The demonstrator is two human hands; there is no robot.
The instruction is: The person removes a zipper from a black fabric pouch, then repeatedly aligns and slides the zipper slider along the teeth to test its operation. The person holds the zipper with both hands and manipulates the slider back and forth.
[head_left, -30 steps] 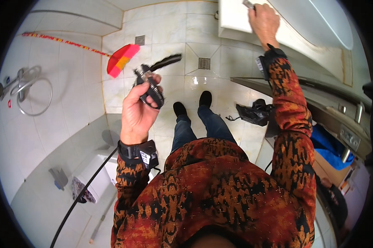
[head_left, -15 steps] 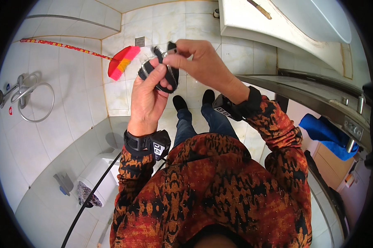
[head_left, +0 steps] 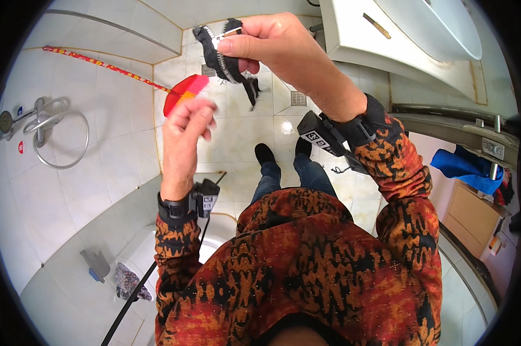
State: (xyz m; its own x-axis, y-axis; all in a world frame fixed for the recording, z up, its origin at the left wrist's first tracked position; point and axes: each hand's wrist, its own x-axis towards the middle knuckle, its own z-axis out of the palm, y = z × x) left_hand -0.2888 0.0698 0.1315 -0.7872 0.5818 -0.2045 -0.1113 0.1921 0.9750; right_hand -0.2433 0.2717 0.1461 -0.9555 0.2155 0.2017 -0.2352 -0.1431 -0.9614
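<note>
While I watch the head view, the right hand is raised high, fingers pinched shut on a black zipper strip with silver teeth; the strip loops over and dangles below the thumb, above the tiled floor. Left hand sits lower and to the left, apart from the strip, fingers loosely curled, holding nothing I can see. Red-and-orange brush head shows just behind the left fingers. White sink at upper right, chrome towel ring on the left wall.
</note>
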